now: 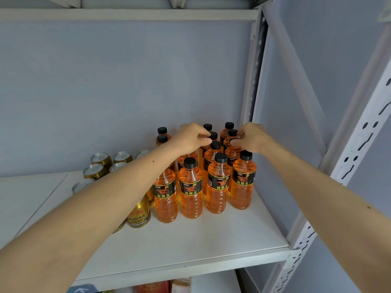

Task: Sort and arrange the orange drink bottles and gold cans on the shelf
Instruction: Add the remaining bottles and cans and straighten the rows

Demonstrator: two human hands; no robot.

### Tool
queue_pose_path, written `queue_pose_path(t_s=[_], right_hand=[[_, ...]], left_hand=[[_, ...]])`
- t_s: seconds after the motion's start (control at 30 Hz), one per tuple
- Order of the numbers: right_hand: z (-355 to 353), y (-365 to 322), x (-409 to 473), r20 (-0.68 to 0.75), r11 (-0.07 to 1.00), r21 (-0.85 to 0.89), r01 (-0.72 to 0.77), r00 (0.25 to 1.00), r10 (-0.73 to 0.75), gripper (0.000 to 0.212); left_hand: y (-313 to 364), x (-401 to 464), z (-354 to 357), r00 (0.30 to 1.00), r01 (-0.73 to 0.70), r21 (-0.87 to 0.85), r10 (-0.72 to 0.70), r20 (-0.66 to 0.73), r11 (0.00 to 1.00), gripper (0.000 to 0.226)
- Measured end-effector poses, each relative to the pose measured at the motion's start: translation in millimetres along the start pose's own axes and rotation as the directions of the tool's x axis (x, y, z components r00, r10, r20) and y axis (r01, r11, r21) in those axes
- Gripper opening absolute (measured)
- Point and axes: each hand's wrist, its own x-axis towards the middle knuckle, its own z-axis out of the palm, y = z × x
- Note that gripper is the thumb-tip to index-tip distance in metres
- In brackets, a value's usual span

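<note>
Both-handed, left hand (191, 137) pinching one bottle cap (212, 135), right hand (252, 138) gripping another cap (234, 142)

wall (127, 81) was plain grey-blue | metal post (359, 132) with holes stood at the right | red packs (154, 286) showed blurry down below | blue arrow tag (81, 289) sat at the bottom edge

One head-worn wide-angle view looks forward and slightly down into the right rear corner of a shelf (190, 246), near enough that both forearms reach in from the bottom edge. The upright post (355, 149) bows at right; the shelf above spans the top.
</note>
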Motion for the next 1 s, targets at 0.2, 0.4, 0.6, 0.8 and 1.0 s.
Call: queue_pose_path(t_s=[0.2, 0.4, 0.6, 0.8, 1.0], right_hand=[[-6, -27, -21, -0.128, 0.962, 0.165, 0.216, 0.972, -0.196, 0.033], [8, -61, -49, 0.011, 0.876, 0.277, 0.396, 0.910, -0.415, 0.035], [24, -81, -58, 0.176, 0.838, 0.210, 0.503, 0.824, -0.538, 0.045], [33, -86, -66, 0.140, 0.849, 0.148, 0.507, 0.839, -0.526, 0.038], [35, -88, -69, 0.107, 0.866, 0.066, 0.496, 0.859, -0.501, 0.038]], left_hand=[[-17, -27, -29, 0.996, 0.039, -0.075, -0.045, -0.078, 0.996, 0.036], [-40, -65, -46, 0.990, 0.088, -0.091, -0.098, -0.101, 0.992, 0.038], [-48, -94, -55, 0.991, 0.135, -0.093, -0.135, 0.000, 0.986, 0.040], [-49, -105, -49, 0.988, 0.136, 0.026, -0.137, 0.072, 0.990, 0.046], [-46, -107, -41, 0.993, 0.113, 0.082, -0.114, 0.006, 0.990, 0.045]])
